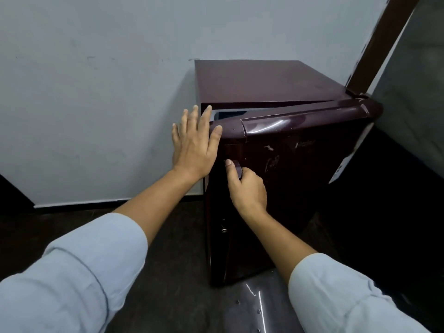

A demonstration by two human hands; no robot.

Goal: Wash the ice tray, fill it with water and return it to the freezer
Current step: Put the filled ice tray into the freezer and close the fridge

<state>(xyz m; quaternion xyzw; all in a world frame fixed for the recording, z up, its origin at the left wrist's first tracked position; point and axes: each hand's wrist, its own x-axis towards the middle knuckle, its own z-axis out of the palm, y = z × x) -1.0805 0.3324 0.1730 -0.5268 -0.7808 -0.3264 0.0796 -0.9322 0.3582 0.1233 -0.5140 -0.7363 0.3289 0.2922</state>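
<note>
Leftmost, the left hand (194, 145) lies with straight, spread fingers against the free edge of the door (300, 145), thumb on its top corner. Just right, the right hand (247, 188) curls round the handle (237, 168). Slightly ajar, the small maroon fridge (264, 80) stands against the wall (96, 92).

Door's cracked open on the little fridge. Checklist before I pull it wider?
1. Grip: right hand holds the door handle: ok.
2. Support: left hand, fingers straight, at the free edge of the door: ok.
3. Door ajar, gap at the top: ok.
4. Ice tray in view: not ok, neither hand holds it.
5. Room inside the fridge: cannot tell, only a sliver shows.
</note>
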